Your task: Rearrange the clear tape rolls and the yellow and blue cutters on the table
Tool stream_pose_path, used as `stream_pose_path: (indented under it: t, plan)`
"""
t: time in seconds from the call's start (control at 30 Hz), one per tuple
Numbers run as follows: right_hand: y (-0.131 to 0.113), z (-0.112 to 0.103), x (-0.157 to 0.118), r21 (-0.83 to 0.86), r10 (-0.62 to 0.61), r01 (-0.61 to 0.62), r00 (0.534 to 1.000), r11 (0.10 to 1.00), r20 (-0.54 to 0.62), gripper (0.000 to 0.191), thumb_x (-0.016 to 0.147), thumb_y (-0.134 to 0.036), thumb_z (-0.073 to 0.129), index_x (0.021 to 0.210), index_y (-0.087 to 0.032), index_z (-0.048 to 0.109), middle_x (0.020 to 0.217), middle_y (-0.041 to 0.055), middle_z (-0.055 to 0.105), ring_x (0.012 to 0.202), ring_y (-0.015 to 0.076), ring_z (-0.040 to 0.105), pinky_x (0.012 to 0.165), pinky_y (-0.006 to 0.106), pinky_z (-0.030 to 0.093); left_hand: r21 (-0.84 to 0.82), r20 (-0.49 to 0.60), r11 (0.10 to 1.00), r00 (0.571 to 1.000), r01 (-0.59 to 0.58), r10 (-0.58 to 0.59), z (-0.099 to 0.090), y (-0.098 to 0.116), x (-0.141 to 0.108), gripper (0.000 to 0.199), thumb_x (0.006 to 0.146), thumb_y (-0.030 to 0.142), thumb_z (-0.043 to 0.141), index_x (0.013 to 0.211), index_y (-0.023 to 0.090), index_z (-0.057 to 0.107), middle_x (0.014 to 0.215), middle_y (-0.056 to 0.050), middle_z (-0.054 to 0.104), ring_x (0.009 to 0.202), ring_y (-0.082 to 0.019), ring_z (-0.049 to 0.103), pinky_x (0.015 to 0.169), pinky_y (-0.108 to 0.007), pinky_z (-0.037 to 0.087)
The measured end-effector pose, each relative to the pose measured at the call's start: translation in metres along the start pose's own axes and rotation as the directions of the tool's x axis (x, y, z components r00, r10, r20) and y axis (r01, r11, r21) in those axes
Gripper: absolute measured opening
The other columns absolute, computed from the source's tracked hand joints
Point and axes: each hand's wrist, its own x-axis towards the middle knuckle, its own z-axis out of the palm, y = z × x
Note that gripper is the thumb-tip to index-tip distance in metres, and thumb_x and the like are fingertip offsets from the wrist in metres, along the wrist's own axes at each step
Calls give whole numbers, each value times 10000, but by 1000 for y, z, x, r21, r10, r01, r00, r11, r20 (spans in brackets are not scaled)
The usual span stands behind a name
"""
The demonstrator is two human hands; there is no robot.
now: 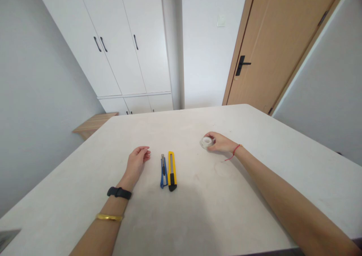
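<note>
My right hand (221, 142) grips a small roll of clear tape (204, 144) from its right side, thumb and fingers around the rim. The roll lies flat at table height, right of the middle. My left hand (137, 159) rests on the table with its fingers loosely curled together and nothing visible in them. Between the hands, nearer the left one, two utility knives lie side by side, both pointing away from me. One is a slim blue utility knife (163, 175); the other is a longer yellow utility knife (171, 169) with a black slider and end.
The white table (181, 225) fills the lower view, its far edge facing white cabinets (141, 67) and a wooden door (271, 52). A wooden ledge (94, 124) stands beyond the far left corner. A grey object (8, 239) shows at the lower left edge.
</note>
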Motion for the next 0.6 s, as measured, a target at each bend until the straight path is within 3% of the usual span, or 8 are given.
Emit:
stream_pose_path:
  t: [0.6]
  plan:
    - [-2,0,-2,-10,5,-5,1000,1000,6,403,553,-141,682,947,-174,603,927,33,669,836,196,622,727,280,494,-2,3,1000,1000,-8,8,1,2,-3,260,597,298,688,792,131,648,656,-24,637,551,-110,571,572,-255,484]
